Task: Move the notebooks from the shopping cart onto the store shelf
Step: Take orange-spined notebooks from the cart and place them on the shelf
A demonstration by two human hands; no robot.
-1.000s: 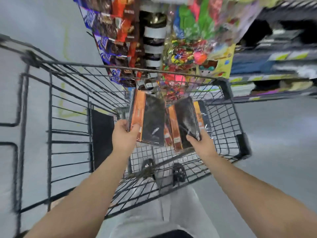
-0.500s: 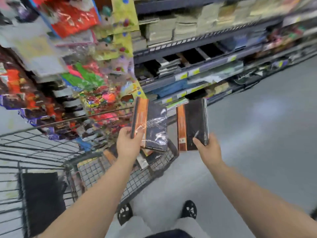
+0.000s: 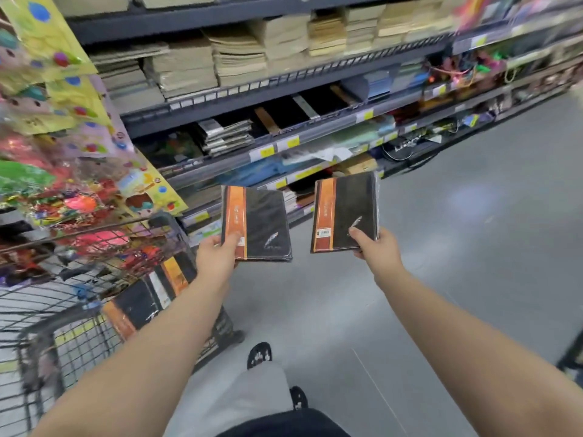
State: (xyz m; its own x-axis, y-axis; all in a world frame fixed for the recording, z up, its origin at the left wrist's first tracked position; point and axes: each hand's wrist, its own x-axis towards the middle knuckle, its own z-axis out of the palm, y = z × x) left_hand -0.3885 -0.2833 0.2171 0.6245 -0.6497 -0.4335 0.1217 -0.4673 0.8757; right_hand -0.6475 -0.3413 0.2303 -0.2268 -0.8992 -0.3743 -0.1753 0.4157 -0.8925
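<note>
My left hand point(image 3: 217, 255) grips a black notebook with an orange spine band point(image 3: 258, 223) by its lower left corner. My right hand point(image 3: 377, 249) holds a second, matching notebook point(image 3: 345, 212) by its lower edge. Both notebooks hang in the air above the aisle floor, in front of the store shelf point(image 3: 315, 134). On that shelf's middle level lie black notebooks with tan bands point(image 3: 284, 116). More black and orange notebooks point(image 3: 148, 298) lie in the wire shopping cart point(image 3: 47, 335) at the lower left.
Stacks of beige paper pads point(image 3: 239, 58) fill the upper shelf. Bright hanging toy and sticker packs point(image 3: 63, 159) crowd the left, above the cart. Grey floor point(image 3: 457, 247) stretches to the right. My feet point(image 3: 260, 354) stand beside the cart.
Both hands have carried the notebooks out of the cart and away from it toward the shelf. The view has swung right; the cart now sits at the lower left.
</note>
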